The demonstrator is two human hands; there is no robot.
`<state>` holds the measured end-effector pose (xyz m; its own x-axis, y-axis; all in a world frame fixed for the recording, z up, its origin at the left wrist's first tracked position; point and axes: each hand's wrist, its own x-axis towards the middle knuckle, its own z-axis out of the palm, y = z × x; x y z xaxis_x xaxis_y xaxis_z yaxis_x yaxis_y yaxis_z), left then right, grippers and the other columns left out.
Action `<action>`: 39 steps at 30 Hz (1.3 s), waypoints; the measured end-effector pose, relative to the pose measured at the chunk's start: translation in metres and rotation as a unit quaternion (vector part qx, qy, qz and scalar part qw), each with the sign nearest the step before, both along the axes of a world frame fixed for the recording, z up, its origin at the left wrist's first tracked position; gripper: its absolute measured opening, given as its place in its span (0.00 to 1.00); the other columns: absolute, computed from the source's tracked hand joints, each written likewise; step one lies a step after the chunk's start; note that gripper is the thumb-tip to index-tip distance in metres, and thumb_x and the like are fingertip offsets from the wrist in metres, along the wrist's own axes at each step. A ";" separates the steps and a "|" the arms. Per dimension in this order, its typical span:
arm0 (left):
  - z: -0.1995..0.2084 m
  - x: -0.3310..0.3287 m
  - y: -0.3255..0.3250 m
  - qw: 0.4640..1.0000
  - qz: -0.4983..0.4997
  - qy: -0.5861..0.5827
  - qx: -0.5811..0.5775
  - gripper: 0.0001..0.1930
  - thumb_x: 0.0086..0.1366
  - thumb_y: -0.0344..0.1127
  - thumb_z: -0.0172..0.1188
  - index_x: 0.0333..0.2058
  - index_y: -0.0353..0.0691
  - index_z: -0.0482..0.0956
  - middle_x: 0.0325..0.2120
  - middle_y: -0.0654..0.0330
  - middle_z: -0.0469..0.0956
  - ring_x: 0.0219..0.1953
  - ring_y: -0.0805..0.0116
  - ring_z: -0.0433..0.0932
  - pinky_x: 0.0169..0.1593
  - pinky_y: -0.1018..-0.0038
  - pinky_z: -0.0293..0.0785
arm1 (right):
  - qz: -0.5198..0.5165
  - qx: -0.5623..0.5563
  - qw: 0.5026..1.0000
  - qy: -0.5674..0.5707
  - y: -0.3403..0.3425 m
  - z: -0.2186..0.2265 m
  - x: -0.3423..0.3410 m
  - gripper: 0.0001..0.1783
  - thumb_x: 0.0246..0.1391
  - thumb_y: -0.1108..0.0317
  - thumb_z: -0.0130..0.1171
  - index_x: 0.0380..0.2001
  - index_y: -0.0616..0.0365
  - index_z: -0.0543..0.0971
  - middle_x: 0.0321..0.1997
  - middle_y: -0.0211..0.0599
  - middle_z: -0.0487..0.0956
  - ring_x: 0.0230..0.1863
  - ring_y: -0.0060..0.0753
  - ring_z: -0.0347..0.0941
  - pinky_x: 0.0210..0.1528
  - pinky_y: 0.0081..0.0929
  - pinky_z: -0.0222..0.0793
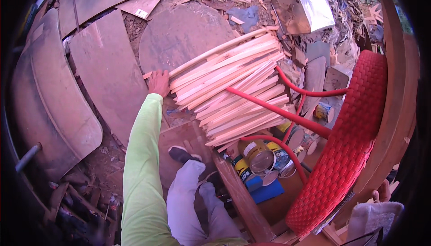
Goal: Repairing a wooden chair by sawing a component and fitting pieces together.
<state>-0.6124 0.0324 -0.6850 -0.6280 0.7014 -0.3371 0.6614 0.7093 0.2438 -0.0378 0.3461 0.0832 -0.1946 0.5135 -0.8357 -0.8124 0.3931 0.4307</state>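
Note:
My left hand [158, 83], at the end of a green sleeve, is closed over the near-left end of a long wooden strip [215, 48]. The strip's tip pokes out just past my fingers. Beside it lies a big stack of thin pale wooden strips [229, 73], loosely fanned, with uneven ends. A red stool or chair with a woven seat [345, 142] lies on its side to the right, and one of its red legs [278, 111] reaches across the stack. My right hand does not show clearly in the picture.
Several used paint cans [258, 156] stand below the stack, by a blue piece [265, 190] and a wooden beam [244, 196]. Large brown boards [105, 68] cover the left ground. A square metal tin [303, 10] sits among scraps at the back right.

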 end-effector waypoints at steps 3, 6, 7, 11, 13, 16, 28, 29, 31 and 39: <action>-0.027 -0.006 -0.069 0.926 0.184 -0.216 0.249 0.16 0.68 0.30 0.62 0.53 0.38 0.80 0.43 0.43 0.84 0.50 0.42 0.84 0.57 0.49 0.78 | -0.453 -0.169 0.688 0.541 0.008 -0.017 0.000 0.38 0.67 0.61 0.71 0.72 0.70 0.70 0.71 0.43 0.78 0.73 0.38 0.72 0.77 0.34 0.61; 0.041 0.035 -0.059 0.830 0.177 -0.489 0.202 0.16 0.82 0.31 0.51 0.61 0.35 0.81 0.45 0.58 0.89 0.36 0.72 0.87 0.44 0.73 0.85 | -0.641 -0.182 0.215 0.714 0.000 -0.015 0.006 0.38 0.69 0.62 0.69 0.74 0.71 0.69 0.74 0.45 0.76 0.76 0.39 0.70 0.79 0.35 0.59; 0.071 0.051 -0.065 0.785 0.210 -0.551 0.192 0.17 0.82 0.31 0.53 0.62 0.34 0.81 0.46 0.57 0.89 0.38 0.72 0.87 0.45 0.73 0.85 | -0.614 -0.174 0.274 0.719 0.000 -0.014 0.002 0.36 0.71 0.63 0.66 0.75 0.69 0.69 0.76 0.44 0.74 0.78 0.40 0.68 0.80 0.36 0.58; 0.173 0.113 -0.097 0.645 0.287 -0.665 0.242 0.21 0.81 0.31 0.57 0.67 0.29 0.75 0.55 0.51 0.86 0.48 0.67 0.87 0.56 0.70 0.87 | -0.579 -0.209 0.316 0.722 0.026 -0.024 0.033 0.32 0.74 0.66 0.62 0.76 0.67 0.69 0.76 0.44 0.75 0.78 0.38 0.68 0.81 0.35 0.58; 0.238 0.150 -0.102 0.604 0.305 -0.691 0.254 0.22 0.81 0.30 0.56 0.69 0.29 0.72 0.60 0.47 0.83 0.55 0.63 0.87 0.62 0.68 0.86 | -0.556 -0.235 0.271 0.750 0.046 -0.037 0.059 0.31 0.74 0.68 0.62 0.74 0.68 0.71 0.75 0.43 0.76 0.76 0.37 0.70 0.80 0.33 0.59; 0.298 0.199 -0.122 0.560 0.319 -0.702 0.302 0.23 0.80 0.26 0.56 0.69 0.27 0.68 0.63 0.42 0.80 0.59 0.55 0.86 0.65 0.65 0.85 | -0.549 -0.254 0.238 0.760 0.077 -0.056 0.073 0.31 0.75 0.65 0.63 0.75 0.66 0.71 0.76 0.43 0.75 0.77 0.36 0.68 0.80 0.32 0.59; 0.509 0.423 -0.195 0.570 0.305 -0.570 0.507 0.25 0.75 0.29 0.65 0.65 0.30 0.67 0.58 0.42 0.83 0.56 0.55 0.87 0.62 0.60 0.85 | -0.336 -0.606 0.172 0.700 -0.209 -0.074 -0.042 0.23 0.69 0.67 0.67 0.64 0.61 0.79 0.61 0.45 0.83 0.62 0.42 0.81 0.71 0.35 0.73; 0.511 0.442 -0.192 0.587 0.294 -0.569 0.494 0.25 0.75 0.28 0.65 0.65 0.31 0.67 0.57 0.42 0.83 0.55 0.54 0.87 0.61 0.60 0.85 | -0.337 -0.599 0.172 0.705 -0.239 -0.098 -0.045 0.29 0.67 0.64 0.70 0.67 0.65 0.77 0.65 0.55 0.81 0.67 0.48 0.79 0.72 0.39 0.72; 0.542 0.478 -0.181 0.579 0.293 -0.582 0.491 0.21 0.76 0.25 0.62 0.63 0.32 0.67 0.57 0.41 0.83 0.53 0.53 0.87 0.60 0.59 0.86 | -0.396 -0.639 0.116 0.649 -0.273 -0.139 -0.051 0.37 0.68 0.58 0.70 0.71 0.69 0.71 0.67 0.63 0.79 0.70 0.53 0.77 0.74 0.41 0.70; 0.597 0.558 -0.198 0.808 0.085 -0.451 0.370 0.14 0.76 0.28 0.64 0.57 0.34 0.76 0.46 0.53 0.87 0.47 0.58 0.89 0.51 0.62 0.86 | -0.679 -0.616 -0.137 0.374 -0.327 -0.132 -0.001 0.07 0.74 0.69 0.55 0.43 0.62 0.78 0.29 0.38 0.82 0.27 0.35 0.81 0.30 0.30 0.77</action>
